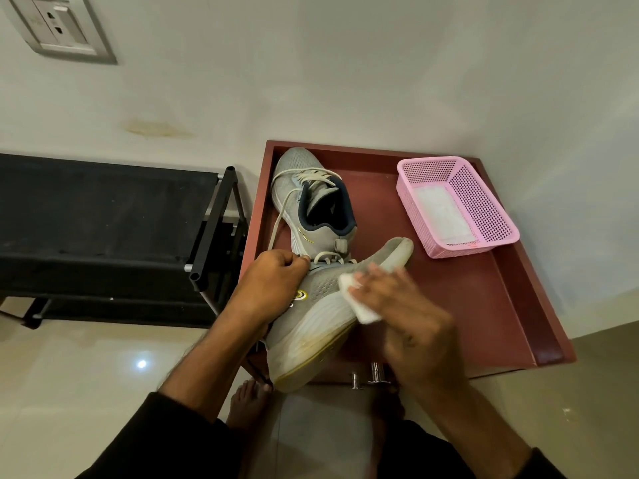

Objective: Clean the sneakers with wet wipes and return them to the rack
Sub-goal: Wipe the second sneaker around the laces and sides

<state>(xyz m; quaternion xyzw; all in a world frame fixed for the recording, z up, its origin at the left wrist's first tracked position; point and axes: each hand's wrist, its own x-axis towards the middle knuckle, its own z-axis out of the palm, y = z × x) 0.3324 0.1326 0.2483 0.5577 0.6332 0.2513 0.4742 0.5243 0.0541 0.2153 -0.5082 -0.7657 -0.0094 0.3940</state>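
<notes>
Bare feet [247, 406] and dark sleeves [145, 440] sit lowest in view, the forearms reaching up to the work. Tipped on its side at the near edge of the red-brown tray [491, 305], the held sneaker [311, 326] has its heel toward the person and its toe lifted toward the basket. Its collar and lace area is gripped by the left hand [273, 281], fingers curled. A folded white wipe [359, 299] is pressed against its upper and midsole by the right hand [411, 316]; that hand is blurred, fingers spread fairly flat over the wipe.

The shoe looks light, with a soft mesh upper that will give under pressure and a firmer foam sole, so the collar or heel seems the steadier place to hold; the yellowed sole edge probably needs harder rubbing. A wet midsole may turn slippery.

Behind it the second sneaker [311, 198] rests upright on the tray, laces loose. A pink basket [460, 205] stands well to the right, with something white, likely wipes, lying inside. To the left stands the black rack [103, 219], not yet holding either shoe.
</notes>
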